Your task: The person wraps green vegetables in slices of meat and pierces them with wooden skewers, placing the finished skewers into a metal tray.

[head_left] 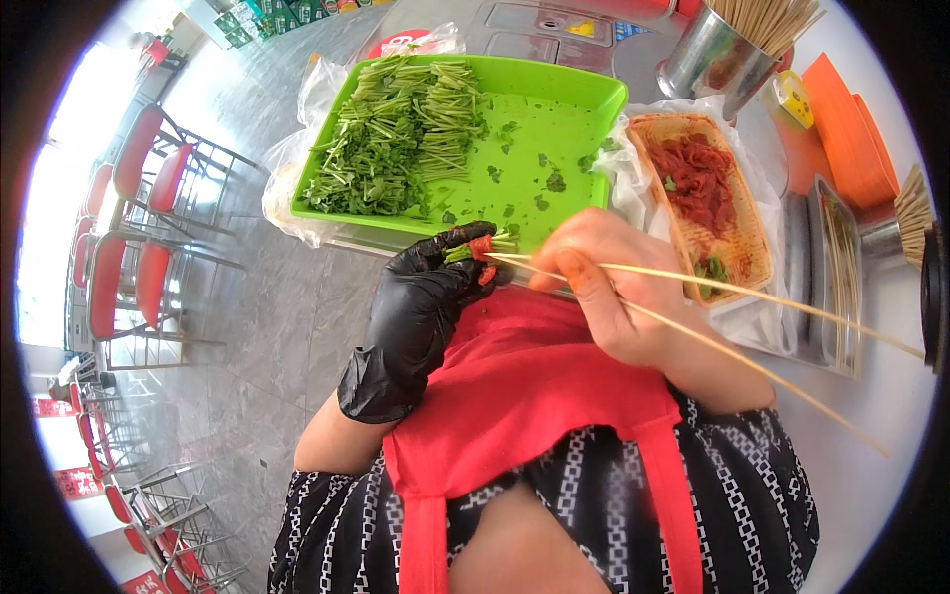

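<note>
My left hand [423, 312], in a black disposable glove, pinches a small bundle of green stems [459, 253] wrapped in a strip of red meat [481, 247]. My bare right hand [616, 286] grips two thin wooden skewers [712, 282]. Their tips meet the wrapped bundle; whether they have pierced it I cannot tell. Just beyond my hands lies a bright green tray [519, 189], with cut leafy stems [401, 134] piled on its left side and loose leaves scattered on the right. A plastic basket [742, 260] to the right holds red meat slices [694, 182].
Metal cups of skewers [724, 56] stand at the back right. Beside the basket is a steel tray [835, 297] holding several skewers. An orange object [846, 134] stands behind it. Red folding chairs [130, 156] line the floor at left. Clear plastic bags surround the green tray.
</note>
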`<control>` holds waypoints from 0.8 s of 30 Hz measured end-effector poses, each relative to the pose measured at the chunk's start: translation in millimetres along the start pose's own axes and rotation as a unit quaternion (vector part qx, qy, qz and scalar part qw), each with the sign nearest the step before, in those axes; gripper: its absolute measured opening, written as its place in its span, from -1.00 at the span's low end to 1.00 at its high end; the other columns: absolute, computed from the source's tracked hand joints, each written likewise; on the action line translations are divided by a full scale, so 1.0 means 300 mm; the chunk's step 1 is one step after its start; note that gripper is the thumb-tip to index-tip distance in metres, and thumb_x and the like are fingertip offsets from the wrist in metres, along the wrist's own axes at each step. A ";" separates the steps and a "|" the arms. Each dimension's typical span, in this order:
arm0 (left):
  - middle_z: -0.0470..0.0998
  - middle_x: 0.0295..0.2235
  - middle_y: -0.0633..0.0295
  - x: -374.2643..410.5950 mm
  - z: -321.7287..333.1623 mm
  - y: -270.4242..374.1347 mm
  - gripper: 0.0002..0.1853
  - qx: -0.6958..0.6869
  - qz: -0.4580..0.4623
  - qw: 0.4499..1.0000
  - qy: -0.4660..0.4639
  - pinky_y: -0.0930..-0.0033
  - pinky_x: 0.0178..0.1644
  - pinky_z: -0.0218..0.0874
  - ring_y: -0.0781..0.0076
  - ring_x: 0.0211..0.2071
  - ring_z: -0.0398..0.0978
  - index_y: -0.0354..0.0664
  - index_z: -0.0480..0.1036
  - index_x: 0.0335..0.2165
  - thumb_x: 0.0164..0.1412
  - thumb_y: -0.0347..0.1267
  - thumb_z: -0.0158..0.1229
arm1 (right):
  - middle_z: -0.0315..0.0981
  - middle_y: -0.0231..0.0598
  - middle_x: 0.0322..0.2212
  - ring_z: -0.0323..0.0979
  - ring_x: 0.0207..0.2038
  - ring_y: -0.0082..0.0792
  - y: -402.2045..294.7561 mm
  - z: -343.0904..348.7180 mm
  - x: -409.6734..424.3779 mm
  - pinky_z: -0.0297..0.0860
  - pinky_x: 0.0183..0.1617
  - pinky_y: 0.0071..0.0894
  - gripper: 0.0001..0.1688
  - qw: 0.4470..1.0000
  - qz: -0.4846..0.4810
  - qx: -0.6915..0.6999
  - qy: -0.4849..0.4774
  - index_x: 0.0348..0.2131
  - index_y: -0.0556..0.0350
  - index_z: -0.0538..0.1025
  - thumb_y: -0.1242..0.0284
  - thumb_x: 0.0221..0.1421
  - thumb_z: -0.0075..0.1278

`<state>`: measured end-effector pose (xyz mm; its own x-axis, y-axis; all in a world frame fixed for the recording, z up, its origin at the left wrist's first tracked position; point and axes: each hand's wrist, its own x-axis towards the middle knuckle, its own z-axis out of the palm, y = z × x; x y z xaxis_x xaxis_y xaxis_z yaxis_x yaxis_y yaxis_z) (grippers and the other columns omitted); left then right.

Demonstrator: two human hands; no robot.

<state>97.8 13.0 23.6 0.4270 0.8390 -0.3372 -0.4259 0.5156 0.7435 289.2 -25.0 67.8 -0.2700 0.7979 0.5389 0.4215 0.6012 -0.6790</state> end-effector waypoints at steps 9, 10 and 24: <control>0.44 -0.39 0.20 0.000 0.006 0.016 -0.72 -0.037 0.003 0.999 -0.005 0.51 -0.22 0.29 0.47 -0.39 0.41 -0.41 0.33 -0.21 0.03 -0.57 0.02 | 0.38 -0.27 -0.59 0.36 -0.51 -0.32 -0.003 0.014 -0.002 0.29 -0.44 -0.50 -0.81 0.998 -0.036 -0.053 0.015 -0.55 0.22 0.42 0.56 0.06 -0.20; 0.44 -0.39 0.20 0.001 0.009 0.015 -0.73 -0.029 0.007 1.000 -0.002 0.51 -0.23 0.29 0.48 -0.40 0.41 -0.41 0.34 -0.21 0.04 -0.56 0.02 | 0.38 -0.26 -0.59 0.36 -0.51 -0.32 -0.006 0.015 -0.001 0.29 -0.43 -0.50 -0.81 0.998 -0.036 -0.049 0.016 -0.55 0.22 0.42 0.56 0.06 -0.20; 0.45 -0.37 0.21 0.022 0.025 0.005 -0.73 0.010 0.082 0.995 0.062 0.53 -0.29 0.30 0.50 -0.38 0.41 -0.33 0.34 -0.18 0.08 -0.51 0.00 | 0.37 -0.19 -0.58 0.37 -0.53 -0.32 -0.027 0.013 -0.038 0.30 -0.48 -0.52 -0.95 0.996 0.025 0.058 0.070 -0.47 0.25 0.41 0.65 -0.03 -0.12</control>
<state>106.0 17.9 26.8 0.2514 0.9268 -0.2789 -0.4657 0.3684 0.8046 285.5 -38.8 65.3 -0.1241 0.8173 0.5627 0.3265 0.5692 -0.7546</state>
